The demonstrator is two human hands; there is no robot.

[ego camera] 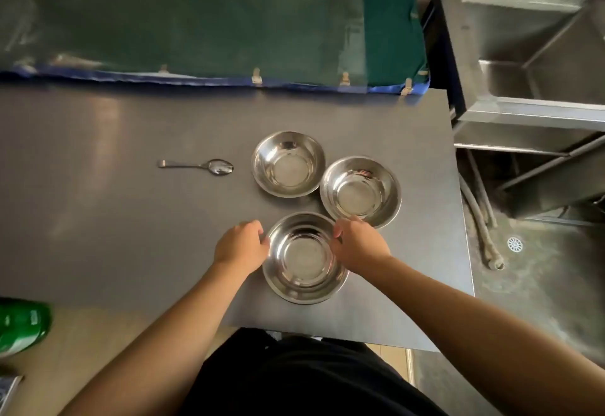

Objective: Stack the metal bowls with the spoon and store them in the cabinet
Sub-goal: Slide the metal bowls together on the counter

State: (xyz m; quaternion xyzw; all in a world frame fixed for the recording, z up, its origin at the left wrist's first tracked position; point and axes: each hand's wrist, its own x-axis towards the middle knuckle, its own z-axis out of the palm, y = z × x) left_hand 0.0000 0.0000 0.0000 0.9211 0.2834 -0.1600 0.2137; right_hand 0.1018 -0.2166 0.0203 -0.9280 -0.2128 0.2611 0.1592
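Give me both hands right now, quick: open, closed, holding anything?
Left hand: closed on the left rim of the nearest bowl.
Right hand: closed on that bowl's right rim.

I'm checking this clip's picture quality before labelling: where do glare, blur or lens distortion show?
Head view: soft glare streaks lie on the table at left; bright reflections sit inside the three metal bowls; the green cover behind is blurred; the wide-angle lens bends the table edges and the sink.
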